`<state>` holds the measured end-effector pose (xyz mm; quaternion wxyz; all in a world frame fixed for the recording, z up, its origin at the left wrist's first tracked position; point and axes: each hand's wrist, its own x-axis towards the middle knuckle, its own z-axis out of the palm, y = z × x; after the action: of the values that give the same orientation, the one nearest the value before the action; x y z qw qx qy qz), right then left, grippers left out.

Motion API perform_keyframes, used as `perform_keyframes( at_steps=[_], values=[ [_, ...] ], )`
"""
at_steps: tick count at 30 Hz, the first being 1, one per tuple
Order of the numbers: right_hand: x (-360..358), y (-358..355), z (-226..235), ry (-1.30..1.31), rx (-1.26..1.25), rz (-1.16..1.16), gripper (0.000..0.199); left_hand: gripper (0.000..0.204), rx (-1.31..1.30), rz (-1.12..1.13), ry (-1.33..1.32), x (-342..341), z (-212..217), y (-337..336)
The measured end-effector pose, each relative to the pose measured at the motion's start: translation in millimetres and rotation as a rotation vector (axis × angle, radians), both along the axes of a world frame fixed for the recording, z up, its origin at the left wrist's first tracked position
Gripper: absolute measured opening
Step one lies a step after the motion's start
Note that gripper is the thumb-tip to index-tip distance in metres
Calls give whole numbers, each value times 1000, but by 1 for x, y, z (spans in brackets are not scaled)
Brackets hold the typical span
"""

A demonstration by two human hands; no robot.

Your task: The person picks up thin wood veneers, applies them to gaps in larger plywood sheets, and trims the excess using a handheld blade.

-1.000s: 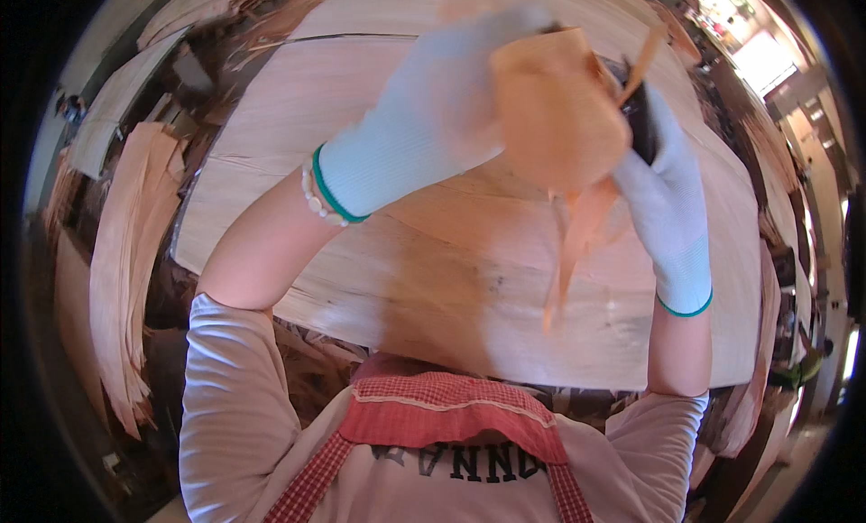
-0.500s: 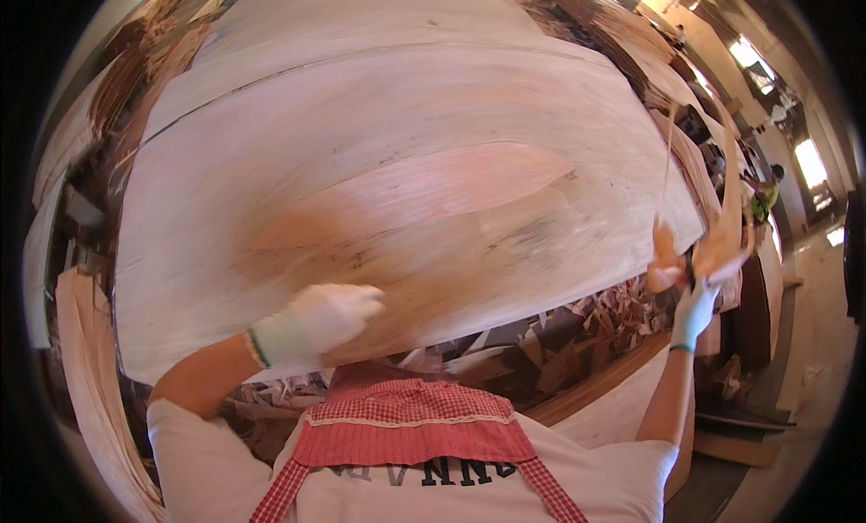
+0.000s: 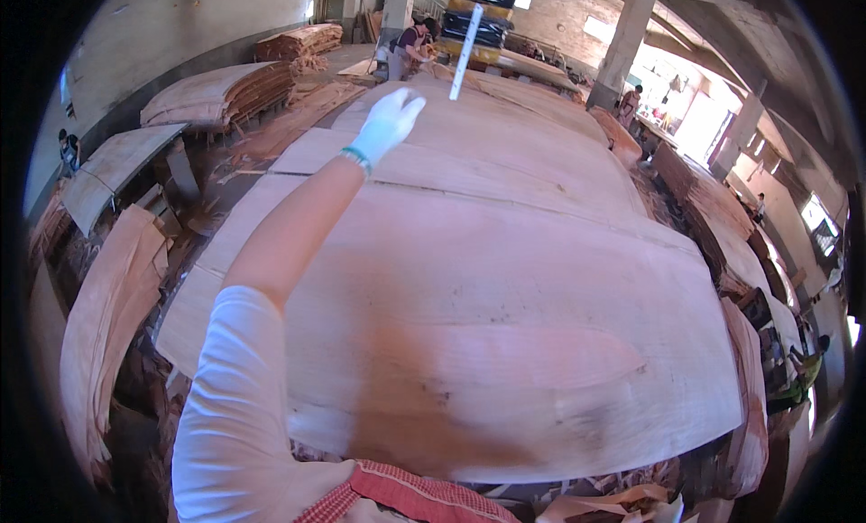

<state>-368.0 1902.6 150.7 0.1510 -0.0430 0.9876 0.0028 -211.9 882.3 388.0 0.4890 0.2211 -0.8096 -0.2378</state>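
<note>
My left hand (image 3: 390, 123), in a white glove with a green cuff, is raised at the end of my outstretched arm over the far part of the stacked wood veneer sheets (image 3: 514, 261). Its fingers are slightly bent and apart, with nothing visible in them. Just right of it, not touching, a narrow white strip (image 3: 465, 54) with small dark marks stands out, its upper end tilted right. An elongated, pinker patch of veneer (image 3: 559, 356) lies on the near sheet. My right hand is out of the picture.
Torn veneer scraps (image 3: 622, 505) lie below the near edge. Other veneer stacks (image 3: 216, 94) stand left, with more (image 3: 713, 207) along the right. A co-worker (image 3: 412, 49) bends at the far end. Concrete pillars (image 3: 622, 49) rise beyond.
My left hand has moved from the near edge to far forward and up. My right hand, which held veneer strips at the right, has left the picture. The view has tipped up.
</note>
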Motion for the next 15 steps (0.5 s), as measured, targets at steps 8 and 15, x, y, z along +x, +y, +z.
perform_keyframes(
  at_steps=[8, 15],
  values=[
    [-35, -91, 139, 681, -277, -440, 41, 41, 125, -361, 115, -64, 69, -58],
    [-75, -292, 246, 721, -1092, -313, 40, 28, 429, -636, 121, -65, 59, -51]
  ],
)
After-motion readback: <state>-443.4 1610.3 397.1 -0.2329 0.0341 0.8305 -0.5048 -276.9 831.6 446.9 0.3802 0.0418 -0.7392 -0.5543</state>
